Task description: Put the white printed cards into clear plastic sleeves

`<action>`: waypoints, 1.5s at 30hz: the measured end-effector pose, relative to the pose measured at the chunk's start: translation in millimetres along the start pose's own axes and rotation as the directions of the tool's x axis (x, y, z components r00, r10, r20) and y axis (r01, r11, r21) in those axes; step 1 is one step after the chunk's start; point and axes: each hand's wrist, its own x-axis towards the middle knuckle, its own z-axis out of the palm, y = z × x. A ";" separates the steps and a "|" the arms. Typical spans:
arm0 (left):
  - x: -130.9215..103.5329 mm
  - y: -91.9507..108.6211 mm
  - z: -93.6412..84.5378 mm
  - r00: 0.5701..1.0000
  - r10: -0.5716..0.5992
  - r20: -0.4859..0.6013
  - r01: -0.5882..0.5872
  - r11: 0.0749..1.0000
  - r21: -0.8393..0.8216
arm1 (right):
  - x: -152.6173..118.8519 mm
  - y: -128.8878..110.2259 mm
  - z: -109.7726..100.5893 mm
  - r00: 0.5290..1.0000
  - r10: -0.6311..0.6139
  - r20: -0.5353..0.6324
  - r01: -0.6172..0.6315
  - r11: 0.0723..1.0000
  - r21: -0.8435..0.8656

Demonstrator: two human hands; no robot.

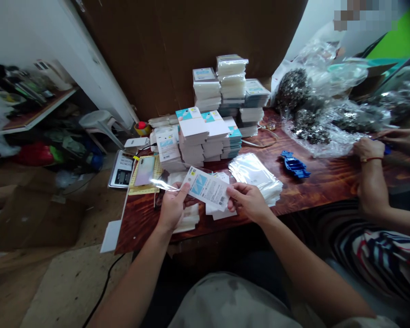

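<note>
A printed card [209, 189] with a blue picture and small text is held between both hands, above the table's front edge. My left hand [173, 206] pinches its left end, together with a clear plastic sleeve [166, 184] that sticks out to the left. The card's right end is gripped by my right hand [248, 200], thumb on top. Below the card lie white cards [222, 213] and a pile of clear sleeves [187, 222]. Just beyond my right hand is a stack of clear bags [254, 175].
Stacked cards [194, 132] and packets [231, 77] stand at the back. A phone [145, 171] lies left, beside a scale [123, 171]. Rightward are a blue plastic piece [294, 165], bags of metal parts [310, 123] and another person's hands [371, 149].
</note>
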 end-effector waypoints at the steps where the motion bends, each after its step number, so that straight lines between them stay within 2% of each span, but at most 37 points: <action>1: 0.2 2.1 -2.0 0.999 -0.030 0.042 0.029 0.999 0.014 | 0.6 -3.1 -0.4 1.000 0.015 0.003 -0.015 1.000 -0.013; 3: 0.7 4.1 -4.0 0.992 -0.078 0.102 0.074 0.996 0.044 | 2.1 -8.4 2.8 0.999 0.014 -0.049 -0.016 0.999 -0.047; 6: 0.2 3.0 -0.5 0.987 -0.116 0.113 0.110 0.992 0.056 | 5.3 -9.4 15.3 0.994 -0.011 -0.105 0.008 1.000 -0.023; 9: -3.0 3.1 5.1 0.986 -0.111 0.128 0.106 0.993 0.043 | 9.5 -1.8 23.7 1.000 -0.019 -0.003 0.019 0.997 0.078; 12: -7.1 7.4 6.0 0.980 -0.113 0.166 0.109 0.993 0.034 | 13.3 6.3 20.5 0.993 -0.076 0.088 0.068 0.994 0.083; 15: -9.6 11.0 4.0 0.965 -0.164 0.204 0.159 0.986 0.042 | 14.7 8.4 17.2 0.984 -0.164 0.067 0.163 0.986 0.019; 18: -11.2 11.3 5.1 0.944 -0.208 0.255 0.198 0.978 0.065 | 11.2 6.4 23.8 0.979 -0.200 0.046 0.202 0.979 -0.042; 21: -13.4 10.2 10.5 0.926 -0.214 0.311 0.180 0.974 0.136 | 4.3 3.2 36.7 0.968 -0.239 -0.075 0.230 0.966 -0.122; 24: -13.9 9.8 16.9 0.903 -0.223 0.367 0.138 0.960 0.243 | 0.0 -2.3 43.7 0.973 -0.217 -0.081 0.207 0.971 -0.116; 27: -10.1 11.8 18.5 0.862 -0.260 0.436 0.101 0.930 0.353 | 3.5 -11.8 30.5 0.980 -0.180 -0.082 0.174 0.981 -0.082; 28: -8.3 13.3 16.4 0.881 -0.241 0.407 0.061 0.911 0.408 | 6.5 -15.5 19.5 0.974 -0.188 -0.130 0.175 0.979 -0.100; 29: -6.6 15.4 12.6 0.925 -0.184 0.332 -0.002 0.873 0.487 | 10.2 -19.1 5.2 0.957 -0.211 -0.197 0.186 0.973 -0.139; 30: -5.0 17.9 7.0 0.974 -0.077 0.214 -0.068 0.797 0.600 | 14.2 -22.1 -11.9 0.928 -0.245 -0.280 0.194 0.961 -0.197; 31: -3.8 20.6 -0.1 0.994 0.069 0.083 -0.108 0.673 0.732 | 18.5 -24.4 -30.8 0.886 -0.298 -0.356 0.201 0.937 -0.284; 32: -2.9 23.5 -8.4 0.976 0.219 -0.022 -0.096 0.514 0.852 | 22.6 -25.7 -50.2 0.842 -0.352 -0.409 0.189 0.902 -0.388; 33: -2.3 26.2 -17.2 0.941 0.328 -0.089 -0.036 0.355 0.934 | 26.4 -25.8 -68.6 0.789 -0.403 -0.463 0.136 0.850 -0.508; 34: -1.8 28.5 -25.8 0.920 0.371 -0.126 0.042 0.225 0.973 | 29.5 -25.0 -84.3 0.754 -0.449 -0.480 0.042 0.762 -0.646; 35: -1.2 30.3 -33.6 0.919 0.362 -0.153 0.113 0.130 0.985 | 31.8 -23.4 -96.2 0.727 -0.502 -0.468 -0.051 0.640 -0.767; 37: 0.9 32.1 -45.4 0.942 0.272 -0.197 0.195 0.032 0.980 | 33.1 -19.0 -105.3 0.666 -0.630 -0.399 -0.190 0.374 -0.908; 38: 2.6 32.3 -49.1 0.950 0.229 -0.213 0.216 0.011 0.976 | 31.9 -17.0 -102.5 0.642 -0.687 -0.341 -0.204 0.275 -0.940; 39: 4.7 32.2 -51.8 0.954 0.199 -0.222 0.227 0.000 0.974 | 29.6 -15.4 -95.5 0.639 -0.721 -0.267 -0.165 0.210 -0.964; 40: 7.1 31.9 -53.8 0.958 0.181 -0.224 0.228 -0.003 0.974 | 26.3 -14.3 -85.3 0.668 -0.724 -0.174 -0.071 0.171 -0.983; 41: 9.7 31.5 -55.5 0.960 0.172 -0.220 0.223 0.000 0.975 | 22.1 -13.9 -73.0 0.724 -0.688 -0.047 0.072 0.143 -0.987; 42: 12.3 31.1 -57.2 0.962 0.170 -0.212 0.214 0.007 0.977 | 17.6 -14.0 -59.9 0.781 -0.613 0.120 0.241 0.119 -0.963; 43: 14.8 30.9 -59.3 0.964 0.172 -0.204 0.204 0.018 0.979 | 13.0 -14.3 -47.1 0.805 -0.510 0.302 0.401 0.093 -0.911; 45: 18.8 30.7 -64.1 0.966 0.173 -0.190 0.185 0.042 0.982 | 5.1 -15.4 -25.7 0.762 -0.284 0.582 0.613 0.026 -0.790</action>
